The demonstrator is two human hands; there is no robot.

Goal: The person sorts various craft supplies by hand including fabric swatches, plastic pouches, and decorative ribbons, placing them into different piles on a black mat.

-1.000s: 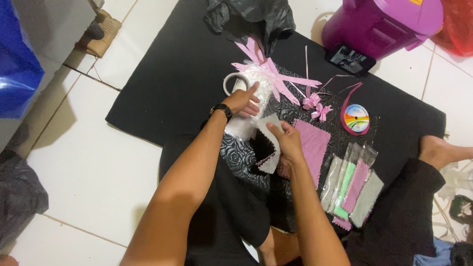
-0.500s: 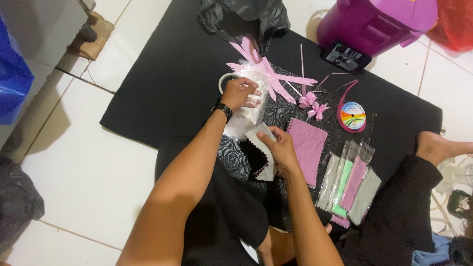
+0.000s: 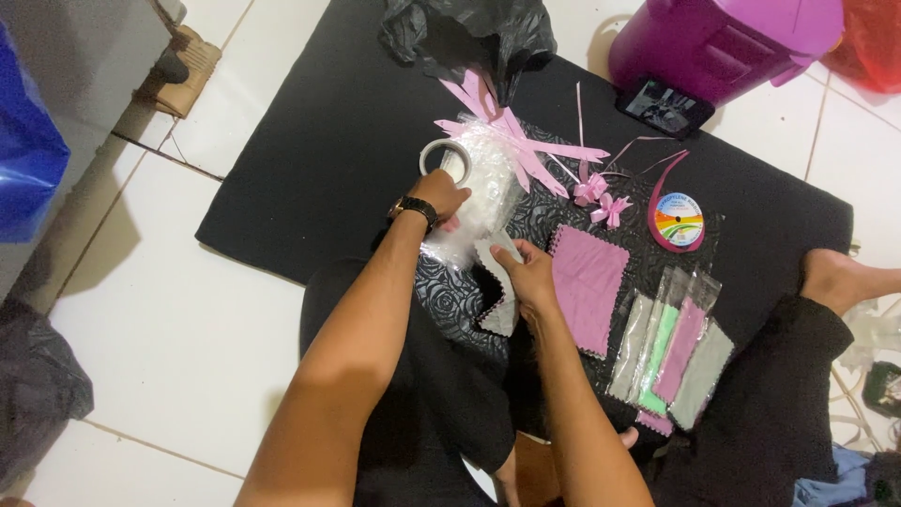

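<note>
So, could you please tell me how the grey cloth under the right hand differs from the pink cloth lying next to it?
The grey cloth is pale grey; the pink cloth is mauve pink. The grey cloth is pressed down by the right hand, which covers part of it, while the pink cloth lies untouched and fully visible. The visible part of the grey cloth looks narrower than the pink cloth. Both have zigzag edges and lie flat on the patterned black sheet.

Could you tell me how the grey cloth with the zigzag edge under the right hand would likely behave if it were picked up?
The grey cloth looks thin and lies flat on the black mat, so it would probably droop rather than hold its shape. It seems light for its size, so the right hand should lift it easily. Being soft fabric, it is unlikely to roll or break.
</note>
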